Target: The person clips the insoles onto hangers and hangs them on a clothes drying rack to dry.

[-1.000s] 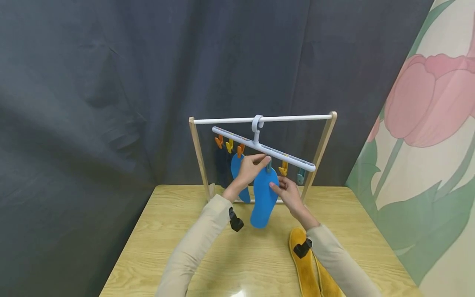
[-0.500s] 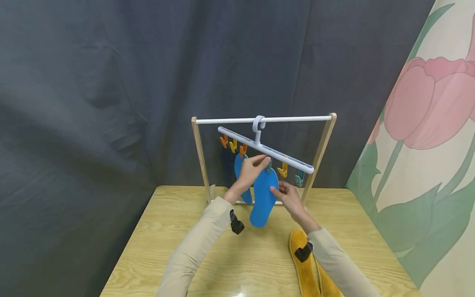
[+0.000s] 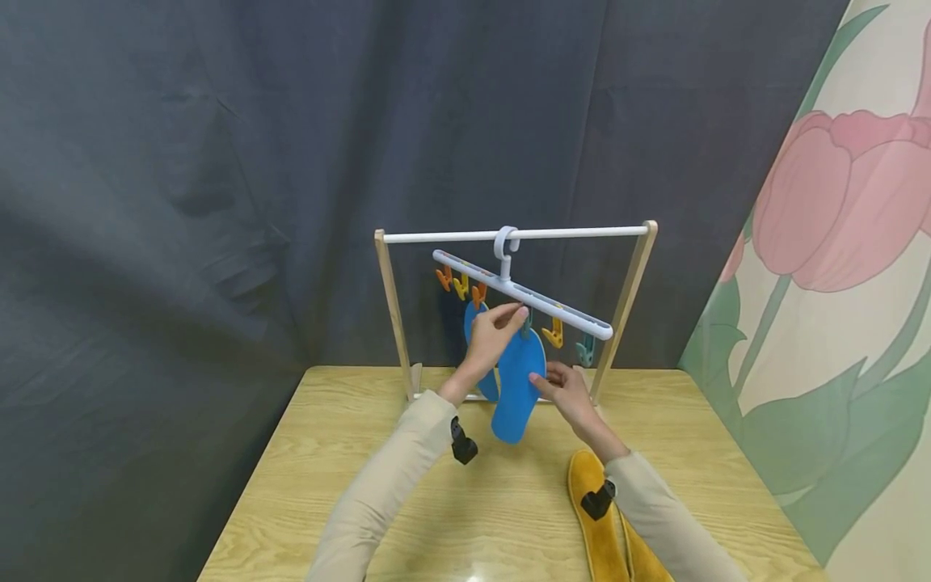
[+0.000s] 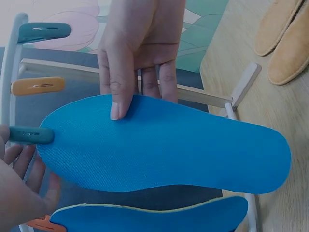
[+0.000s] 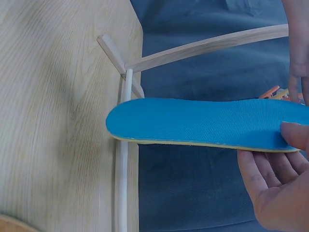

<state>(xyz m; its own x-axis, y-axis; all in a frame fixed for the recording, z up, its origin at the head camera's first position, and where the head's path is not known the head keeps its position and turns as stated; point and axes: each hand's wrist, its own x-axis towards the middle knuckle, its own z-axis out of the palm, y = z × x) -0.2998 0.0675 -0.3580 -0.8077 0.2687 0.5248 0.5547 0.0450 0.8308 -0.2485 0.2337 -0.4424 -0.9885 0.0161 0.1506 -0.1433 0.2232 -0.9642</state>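
A blue insole (image 3: 518,396) hangs by its wide end from a teal clothespin (image 4: 31,135) on a pale hanger (image 3: 560,310). My left hand (image 3: 489,341) pinches that clothespin between thumb and fingers. Lower along the right edge, my right hand (image 3: 572,394) pinches the insole, thumb on the front face and fingers behind. In the right wrist view the insole shows a thin yellowish underside edge. A second blue insole (image 4: 154,218) hangs beside it from an orange clothespin (image 3: 478,294), partly hidden behind my left hand in the head view.
The hanger hooks over the white bar (image 3: 582,232) of a wooden-sided rack (image 3: 629,299). Loose clothespins hang at both ends, including a yellow one (image 3: 554,332) and a teal one (image 3: 585,349). Two tan insoles (image 3: 598,537) lie on the wooden table (image 3: 407,501) under my right forearm.
The hanger has turned slightly, its left end coming right and its right end going a little left. My right hand has slid a little down the insole's edge. The left hand keeps its pinch.
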